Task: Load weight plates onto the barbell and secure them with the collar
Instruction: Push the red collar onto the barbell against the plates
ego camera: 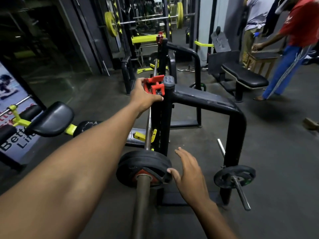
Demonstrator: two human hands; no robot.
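A steel barbell [142,200] runs away from me, resting on a black bench rack [207,102]. Black weight plates [146,163] sit on its near sleeve, with a red hub showing around the bar. My left hand [143,97] reaches far forward and grips a red collar [154,84] beside the rack's upright post. My right hand [187,171] hovers with straight fingers beside the plates, its thumb touching the outer plate's rim.
A small black plate [234,175] hangs on a storage peg of the rack at right. A flat bench [245,76] stands behind it, with a person in a red shirt [300,23] bending nearby. A padded seat [51,118] is at left.
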